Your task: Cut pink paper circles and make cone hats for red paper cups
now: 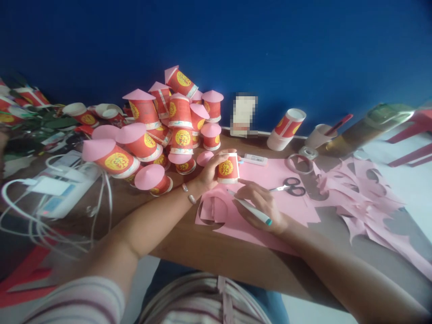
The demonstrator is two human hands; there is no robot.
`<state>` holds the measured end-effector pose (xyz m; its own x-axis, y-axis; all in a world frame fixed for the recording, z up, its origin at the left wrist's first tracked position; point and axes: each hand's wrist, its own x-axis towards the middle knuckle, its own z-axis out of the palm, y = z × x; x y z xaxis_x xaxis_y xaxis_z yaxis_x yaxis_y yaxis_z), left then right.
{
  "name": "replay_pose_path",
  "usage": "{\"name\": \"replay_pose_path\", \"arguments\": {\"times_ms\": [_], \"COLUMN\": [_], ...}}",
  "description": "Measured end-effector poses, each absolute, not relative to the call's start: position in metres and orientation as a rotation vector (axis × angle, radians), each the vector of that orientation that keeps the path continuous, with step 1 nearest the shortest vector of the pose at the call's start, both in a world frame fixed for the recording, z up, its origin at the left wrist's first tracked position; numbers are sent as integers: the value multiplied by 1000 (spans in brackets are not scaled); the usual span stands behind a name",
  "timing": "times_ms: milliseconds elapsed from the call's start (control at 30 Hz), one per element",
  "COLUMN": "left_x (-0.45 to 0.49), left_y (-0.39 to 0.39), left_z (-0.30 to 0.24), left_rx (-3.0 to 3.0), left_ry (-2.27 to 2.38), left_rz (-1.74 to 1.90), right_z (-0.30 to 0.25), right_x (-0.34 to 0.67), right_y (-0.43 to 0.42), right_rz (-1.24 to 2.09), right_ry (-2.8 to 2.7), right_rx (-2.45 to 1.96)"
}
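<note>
My left hand [209,172] is closed around a red paper cup [228,168] with a yellow emblem, pressing it mouth-down on a pink paper sheet [270,180]. My right hand [261,202] grips a white pen with a teal cap [249,208], its tip touching the sheet beside the cup's base. The sheet has a round cut-out hole [213,210] near my left wrist. Black-handled scissors [292,186] lie on the pink paper just right of my right hand.
A pile of red cups with pink cone lids [158,135] fills the table's back left. White cables and a power strip [60,189] lie at the left. Pink paper scraps [367,193], a tape roll [299,163], stacked cups [286,128] and a pen cup [322,134] sit at the right.
</note>
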<state>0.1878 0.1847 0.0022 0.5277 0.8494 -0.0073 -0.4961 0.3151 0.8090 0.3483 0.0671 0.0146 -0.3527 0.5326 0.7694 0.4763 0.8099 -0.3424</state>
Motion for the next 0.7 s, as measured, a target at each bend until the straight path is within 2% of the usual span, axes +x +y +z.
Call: {"name": "replay_pose_path", "arguments": {"times_ms": [467, 700], "left_x": [187, 188], "left_y": [179, 181], "left_z": [5, 2], "left_rx": [951, 965], "left_ry": [581, 616], "left_rz": [879, 885], "right_z": [11, 12], "right_x": [345, 348], "right_y": [67, 68], "right_rz": [116, -7], "right_ry": [-2010, -2012], "right_rx": [-730, -710]}}
